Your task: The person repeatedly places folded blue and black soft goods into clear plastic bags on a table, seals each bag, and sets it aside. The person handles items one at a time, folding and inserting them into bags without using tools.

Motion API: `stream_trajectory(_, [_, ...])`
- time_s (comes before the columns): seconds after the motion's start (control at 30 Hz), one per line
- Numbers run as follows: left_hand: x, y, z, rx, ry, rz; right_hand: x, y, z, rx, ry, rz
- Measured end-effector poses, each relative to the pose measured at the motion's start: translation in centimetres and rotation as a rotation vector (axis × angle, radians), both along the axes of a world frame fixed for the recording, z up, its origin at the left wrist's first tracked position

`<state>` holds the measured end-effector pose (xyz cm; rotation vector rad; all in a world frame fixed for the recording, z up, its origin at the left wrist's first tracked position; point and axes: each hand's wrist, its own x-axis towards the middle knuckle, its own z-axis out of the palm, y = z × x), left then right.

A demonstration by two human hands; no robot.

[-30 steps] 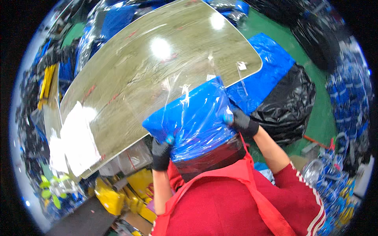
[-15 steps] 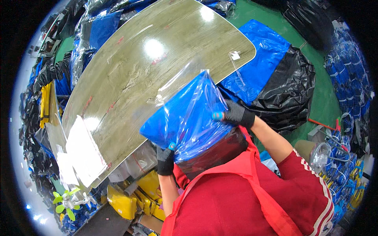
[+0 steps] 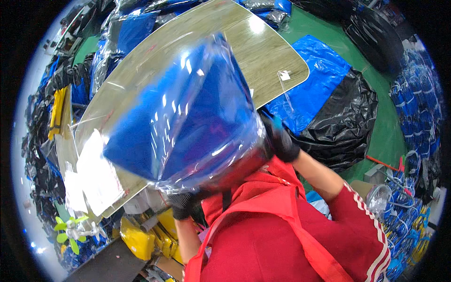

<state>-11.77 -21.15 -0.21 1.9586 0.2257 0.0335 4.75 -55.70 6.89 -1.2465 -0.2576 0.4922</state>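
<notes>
A large blue folded sheet in a clear plastic bag [image 3: 188, 113] is held up in front of me, tilted over the table. Its lower edge looks dark and is blurred by motion. My left hand [image 3: 183, 204], in a black and grey glove, grips the near lower left edge; its fingers are partly behind the bag. My right hand [image 3: 282, 141], gloved the same way with light blue fingertips, closes on the right edge. Below the package lies the brown wood-patterned table [image 3: 263, 61], mostly covered from view in its middle.
White paper sheets [image 3: 96, 176] lie on the table's left end. A blue and black plastic bag [image 3: 324, 103] rests on the green floor at the right. Yellow packages [image 3: 141, 237] and a small green-bladed fan [image 3: 73, 232] are at the lower left. Bundled blue goods [image 3: 416, 103] line the right side.
The bagged blue package has been raised toward me and tipped up, so it covers more of the table. Both hands have kept hold of it.
</notes>
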Motion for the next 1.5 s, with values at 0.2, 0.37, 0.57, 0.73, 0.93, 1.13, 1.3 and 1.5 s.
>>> stream_trajectory(0.2, [12.2,4.4,2.0,-0.019,-0.372,0.073,12.0,3.9,4.9,0.306,0.126,0.308])
stream_trajectory(0.37, [14.6,1.7,10.4,-0.16,-0.587,0.159,12.9,4.1,7.0,0.195,-0.134,0.049])
stream_trajectory(0.57, [14.0,-1.2,11.7,-0.257,-0.499,0.2,9.0,3.7,7.0,-0.044,-0.394,0.135])
stream_trajectory(0.73, [12.4,-2.2,8.9,-0.417,-0.381,0.305,6.7,2.6,5.3,-0.073,-0.466,0.069])
stream_trajectory(0.93, [12.0,-2.5,11.7,-0.282,-0.463,0.311,5.4,3.2,6.4,-0.233,-0.696,-0.182])
stream_trajectory(1.13, [13.0,-2.2,15.1,-0.195,-0.378,0.314,6.2,3.0,9.6,-0.416,-0.673,-0.2])
stream_trajectory(1.3, [15.5,-0.7,17.7,-0.128,-0.406,0.254,8.7,3.5,10.2,-0.301,-0.488,-0.187])
stream_trajectory(1.5, [16.4,1.1,14.8,-0.036,-0.252,0.066,10.4,3.6,7.7,-0.333,-0.254,-0.001])
